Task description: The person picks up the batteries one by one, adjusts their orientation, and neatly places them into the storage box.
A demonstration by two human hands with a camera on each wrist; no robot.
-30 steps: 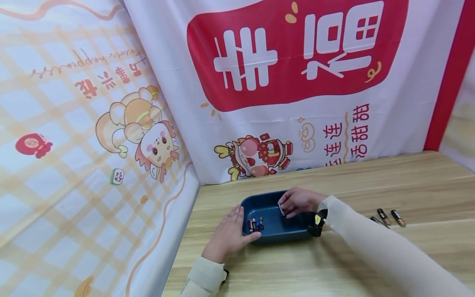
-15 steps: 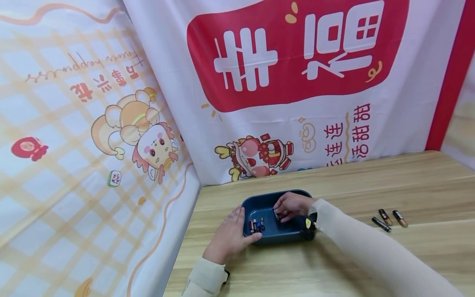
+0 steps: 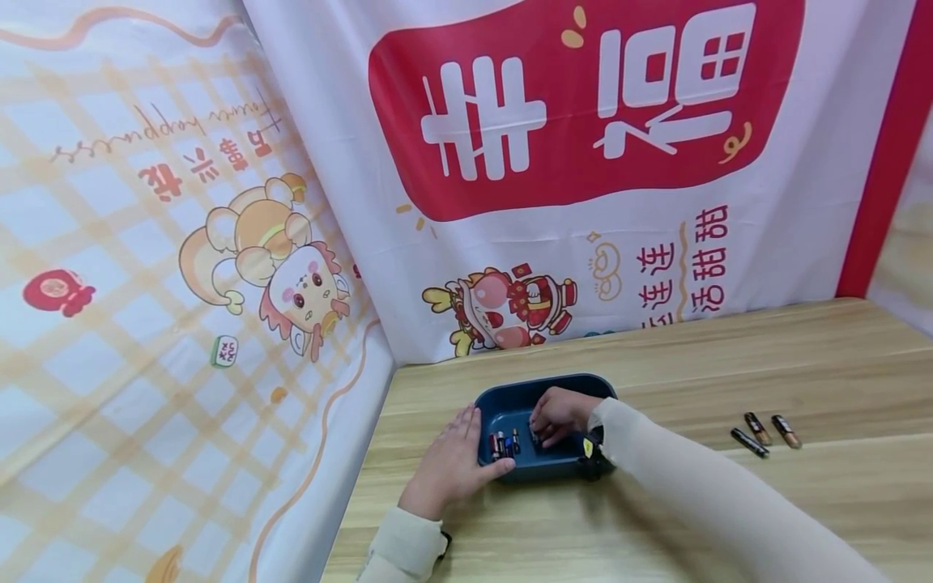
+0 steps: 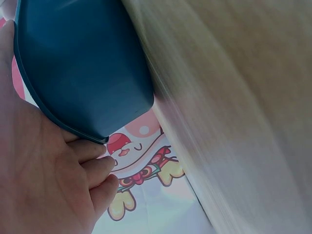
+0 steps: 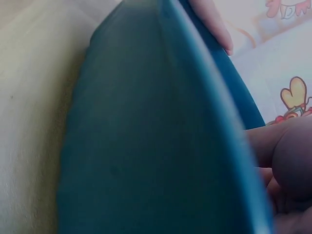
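A dark blue plastic basin (image 3: 583,470) stands on the table. My left hand (image 3: 450,461) lies along its left end in the head view, with the thumb over the near rim. In the left wrist view the fingers (image 4: 95,168) of that hand touch the outside of the rim. Inside the basin, my right hand (image 3: 563,411) pinches a battery (image 3: 534,434) low near the floor, mostly hidden by the fingers. Several small batteries (image 3: 503,444) lie side by side at the basin's left end. The right wrist view shows the basin's wall (image 5: 141,122) beside my right fingers (image 5: 265,141).
Three batteries lie on the wooden table (image 3: 824,364) to the right: a black one (image 3: 749,443) and two black-and-copper ones, one in the middle (image 3: 758,428) and one at the right (image 3: 786,431). Printed cloths (image 3: 656,267) hang behind the table and at the left.
My right hand has moved left and down inside the basin with the battery, toward the row of batteries. My left hand stays on the basin's left end.
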